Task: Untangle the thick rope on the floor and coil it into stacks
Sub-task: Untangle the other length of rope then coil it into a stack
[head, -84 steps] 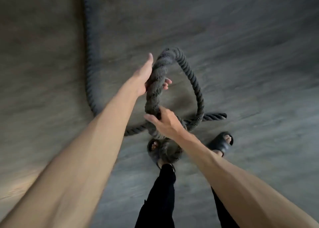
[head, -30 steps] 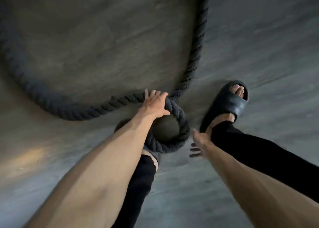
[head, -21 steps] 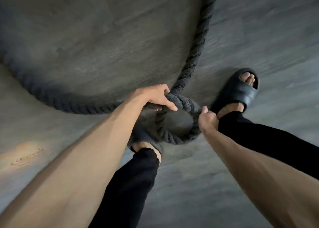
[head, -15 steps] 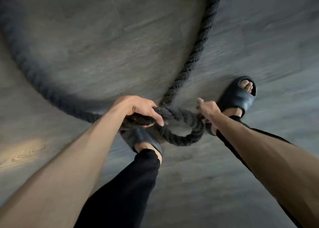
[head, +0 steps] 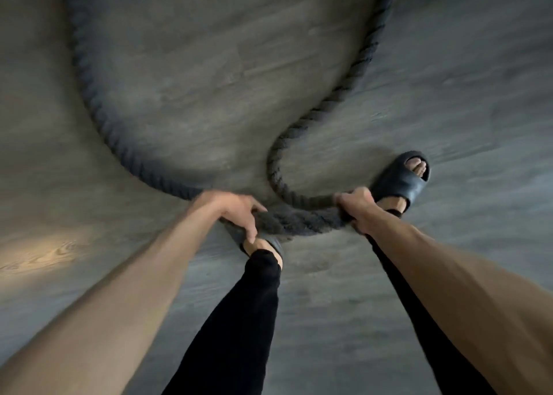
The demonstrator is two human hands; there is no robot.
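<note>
A thick, dark grey twisted rope (head: 299,219) lies on the grey floor. One long stretch sweeps from the upper left down to my left hand (head: 236,212), which grips it. A short stretch runs across to my right hand (head: 357,207), whose fingers curl round it. From there the rope bends back in a half loop and leads away to the top right. The part under my hands is hidden.
My feet in dark slides stand close to the rope: the left foot (head: 263,246) just below my left hand, the right foot (head: 404,182) beside my right hand. Grey wood-grain floor (head: 209,80) spreads all around, with a patch of warm light (head: 42,255) at the left.
The small closed loop between my hands has been pulled open into a half loop. My hands have moved apart, and my right hand now grips the rope.
</note>
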